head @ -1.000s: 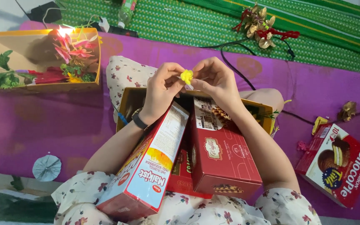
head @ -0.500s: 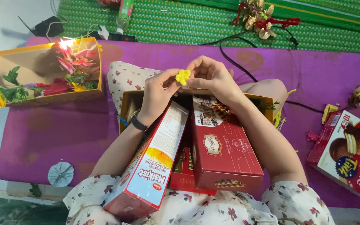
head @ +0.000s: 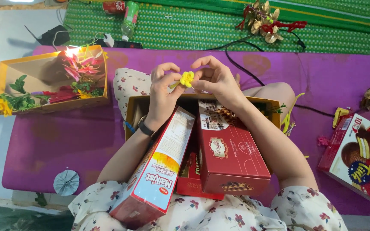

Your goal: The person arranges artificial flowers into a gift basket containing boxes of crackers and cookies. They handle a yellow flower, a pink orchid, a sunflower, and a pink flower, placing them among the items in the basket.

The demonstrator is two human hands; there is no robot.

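Single head-worn view, looking steeply down onto the wearer's lap from close above (no second view to overlap); the purple mat (head: 43,141) fills the middle ground, the green woven mat (head: 185,30) lies along the top edge.

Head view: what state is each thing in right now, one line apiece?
Yellow flower: pinched between fingertips of both hands.
Left hand: grip closed on the flower.
Right hand: grip closed on the flower.
Dark red box: shut, lying in the lap.
White-and-red long box: shut, tilted against it.
Yellow tray: open, holding flowers.
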